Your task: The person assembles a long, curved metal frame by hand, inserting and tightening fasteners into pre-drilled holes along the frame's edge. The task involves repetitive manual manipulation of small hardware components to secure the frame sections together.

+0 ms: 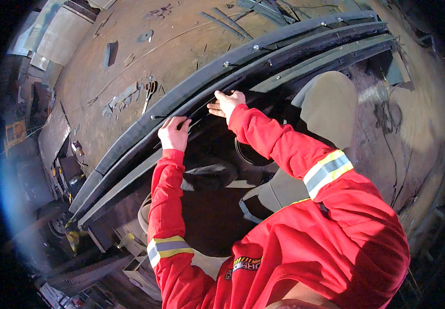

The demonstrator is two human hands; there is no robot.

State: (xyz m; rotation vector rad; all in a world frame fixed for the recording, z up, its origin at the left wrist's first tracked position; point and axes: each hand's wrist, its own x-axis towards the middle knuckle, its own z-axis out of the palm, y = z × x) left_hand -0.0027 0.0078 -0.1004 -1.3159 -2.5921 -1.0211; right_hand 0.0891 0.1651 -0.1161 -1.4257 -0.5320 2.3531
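Long dark curved bars (202,80) lie side by side in an arc in front of me, with bright bolts (226,64) spaced along them. My left hand (173,135) rests at the near side of the bars, its fingers curled together over an edge; what they pinch, if anything, is hidden. Farther right along the same bars is my right hand (228,104), thumb and fingers stretched out and apart beside a dark edge. A thin dark line runs between the two hands, too fine to name. Scissors (150,91) with dark handles lie just beyond the bars.
Dark strips (225,23) and scraps (122,99) are scattered on the brown surface (181,46). A small dark angled piece (110,54) lies at the far left. My grey-clad leg (329,108) is close to the bars on the right. Clutter and tools (70,172) fill the left side.
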